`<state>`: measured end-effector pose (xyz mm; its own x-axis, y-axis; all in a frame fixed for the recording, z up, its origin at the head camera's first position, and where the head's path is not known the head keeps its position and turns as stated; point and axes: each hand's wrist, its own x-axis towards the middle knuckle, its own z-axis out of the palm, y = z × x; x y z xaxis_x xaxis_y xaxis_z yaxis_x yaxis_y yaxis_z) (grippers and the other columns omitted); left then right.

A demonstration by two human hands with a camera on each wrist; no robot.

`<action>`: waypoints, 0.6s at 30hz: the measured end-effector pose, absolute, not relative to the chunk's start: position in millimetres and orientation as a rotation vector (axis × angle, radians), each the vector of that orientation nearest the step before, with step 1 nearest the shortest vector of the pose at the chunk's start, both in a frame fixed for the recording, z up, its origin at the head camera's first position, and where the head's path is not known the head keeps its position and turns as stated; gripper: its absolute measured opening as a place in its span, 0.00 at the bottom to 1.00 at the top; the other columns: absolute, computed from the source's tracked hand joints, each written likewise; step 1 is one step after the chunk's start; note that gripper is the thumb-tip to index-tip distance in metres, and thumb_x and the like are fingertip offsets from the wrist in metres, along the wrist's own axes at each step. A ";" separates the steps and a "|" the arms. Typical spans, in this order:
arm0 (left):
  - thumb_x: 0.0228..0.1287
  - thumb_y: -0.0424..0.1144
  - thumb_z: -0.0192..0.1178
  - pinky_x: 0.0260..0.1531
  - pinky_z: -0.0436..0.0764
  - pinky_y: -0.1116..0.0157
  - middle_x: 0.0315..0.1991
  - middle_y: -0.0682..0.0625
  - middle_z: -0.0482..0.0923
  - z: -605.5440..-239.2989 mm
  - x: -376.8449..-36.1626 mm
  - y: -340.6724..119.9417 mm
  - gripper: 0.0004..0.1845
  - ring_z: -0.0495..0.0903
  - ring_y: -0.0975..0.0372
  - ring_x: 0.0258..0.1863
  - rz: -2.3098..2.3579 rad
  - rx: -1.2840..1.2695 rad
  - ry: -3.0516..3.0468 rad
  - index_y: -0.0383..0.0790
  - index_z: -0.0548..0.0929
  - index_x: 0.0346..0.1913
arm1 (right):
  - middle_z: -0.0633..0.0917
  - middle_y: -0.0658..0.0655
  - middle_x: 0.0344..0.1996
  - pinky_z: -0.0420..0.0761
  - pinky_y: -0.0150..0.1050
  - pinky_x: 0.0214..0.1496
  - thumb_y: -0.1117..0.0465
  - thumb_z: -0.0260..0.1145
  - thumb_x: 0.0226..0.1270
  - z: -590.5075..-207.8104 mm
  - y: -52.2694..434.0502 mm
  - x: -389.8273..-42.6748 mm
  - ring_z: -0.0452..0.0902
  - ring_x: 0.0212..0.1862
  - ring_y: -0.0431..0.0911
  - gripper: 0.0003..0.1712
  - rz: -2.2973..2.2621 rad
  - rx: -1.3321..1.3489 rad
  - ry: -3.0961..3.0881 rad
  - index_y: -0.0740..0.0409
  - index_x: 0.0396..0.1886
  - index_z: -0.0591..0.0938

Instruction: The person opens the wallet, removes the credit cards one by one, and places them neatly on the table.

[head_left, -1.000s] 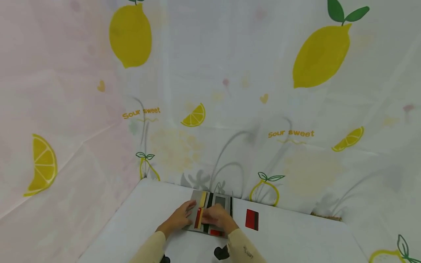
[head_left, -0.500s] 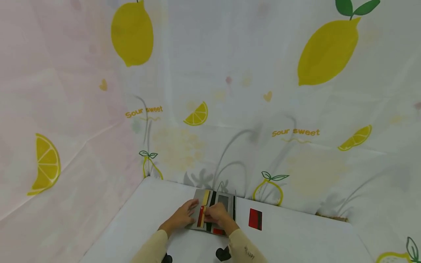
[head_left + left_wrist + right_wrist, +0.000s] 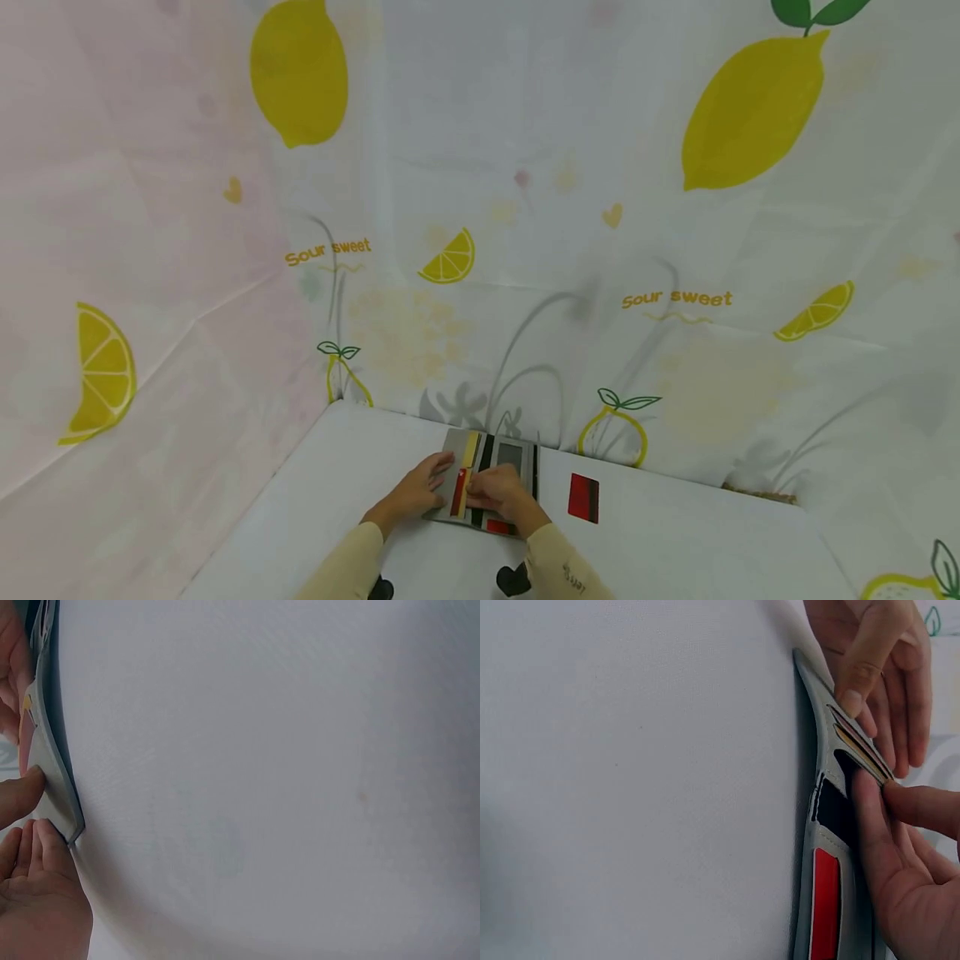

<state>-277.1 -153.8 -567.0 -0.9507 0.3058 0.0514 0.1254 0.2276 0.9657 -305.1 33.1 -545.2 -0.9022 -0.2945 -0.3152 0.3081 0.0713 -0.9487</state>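
A grey wallet (image 3: 442,510) lies spread on the white table, bank cards in its slots. In the head view a red and yellow card (image 3: 458,493) shows in its left half. My left hand (image 3: 412,497) rests on that half, thumb pressing near the front edge and the other fingers fairly straight. My right hand (image 3: 501,493) pinches the inner edge of the card slots between thumb and forefinger, at the end of a card. The right wrist view shows the forefinger behind that edge. A second red card (image 3: 826,904) sits in the right half's pocket.
A loose red card (image 3: 583,498) with a dark stripe lies on the table (image 3: 675,542) right of the wallet. Lemon-printed cloth (image 3: 525,250) hangs behind and at the left. Black heart shapes (image 3: 513,580) show near the sleeves.
The head view has shifted slightly, so the scene sits a little further right in it. Both hands keep their places on the wallet, with hardly any visible movement.
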 end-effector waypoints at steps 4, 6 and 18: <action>0.48 0.11 0.57 0.68 0.63 0.44 0.70 0.27 0.57 -567.2 -276.0 -153.7 0.44 0.56 0.38 0.70 1.811 0.402 2.343 0.24 0.55 0.71 | 0.85 0.66 0.34 0.89 0.44 0.39 0.79 0.64 0.56 -547.5 32.6 -303.7 0.85 0.34 0.50 0.15 -1.893 0.030 1.961 0.84 0.45 0.77; 0.48 0.10 0.57 0.67 0.64 0.44 0.70 0.28 0.57 -567.4 -275.6 -153.9 0.44 0.57 0.37 0.69 1.807 0.399 2.344 0.24 0.55 0.71 | 0.84 0.65 0.33 0.89 0.44 0.38 0.79 0.65 0.56 -549.6 32.4 -303.9 0.85 0.33 0.50 0.15 -1.892 0.044 1.976 0.83 0.44 0.78; 0.51 0.12 0.58 0.68 0.64 0.45 0.71 0.30 0.57 -568.6 -277.4 -154.0 0.43 0.57 0.39 0.70 1.797 0.392 2.345 0.26 0.55 0.72 | 0.85 0.65 0.33 0.89 0.43 0.40 0.79 0.64 0.57 -551.5 37.0 -304.6 0.85 0.33 0.49 0.13 -1.927 0.010 1.928 0.83 0.43 0.79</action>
<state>-277.4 -154.0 -568.6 -0.9526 0.3025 0.0313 0.1089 0.2433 0.9638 -304.6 37.0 -551.5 -0.9149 -0.2802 -0.2907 0.2906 0.0430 -0.9559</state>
